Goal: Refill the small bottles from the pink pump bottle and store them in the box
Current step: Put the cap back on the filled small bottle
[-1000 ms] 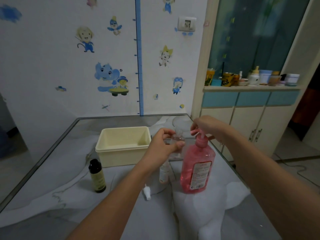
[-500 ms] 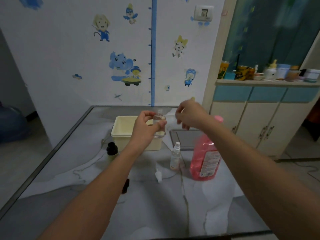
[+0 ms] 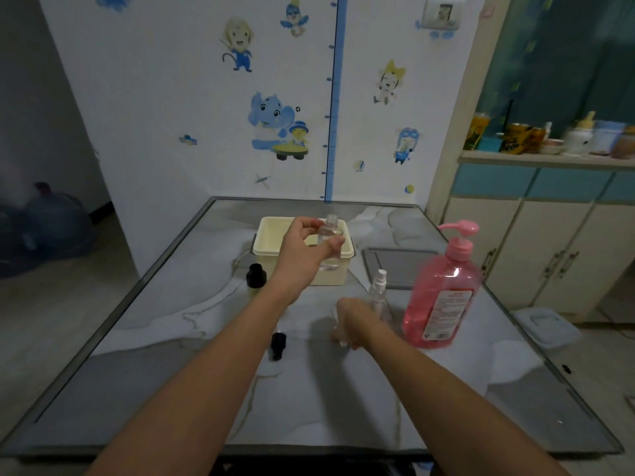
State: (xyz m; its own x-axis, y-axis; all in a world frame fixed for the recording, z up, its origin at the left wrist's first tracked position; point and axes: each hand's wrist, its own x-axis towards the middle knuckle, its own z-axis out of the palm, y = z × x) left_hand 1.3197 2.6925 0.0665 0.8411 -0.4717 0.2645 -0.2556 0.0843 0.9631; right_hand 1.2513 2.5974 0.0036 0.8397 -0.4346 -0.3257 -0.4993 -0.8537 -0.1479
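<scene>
A home, likely a child's room. Cartoon stickers (image 3: 271,121) and a blue height chart (image 3: 335,97) cover the wall at 12 o'clock. At 2 o'clock a cupboard (image 3: 536,242) carries jars (image 3: 515,137).

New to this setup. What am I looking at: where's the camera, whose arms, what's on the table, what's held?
No machine here: a person's bare arms, filmed by one wide-angle camera worn on their head, looking forward and down. The left hand holds a small clear bottle, uncapped, in front of the cream box. The right hand is low at the table, blurred; whether it grips anything is unclear. Also on the table: a pink pump bottle, a small spray bottle, a black-capped bottle and a loose black cap.
</scene>
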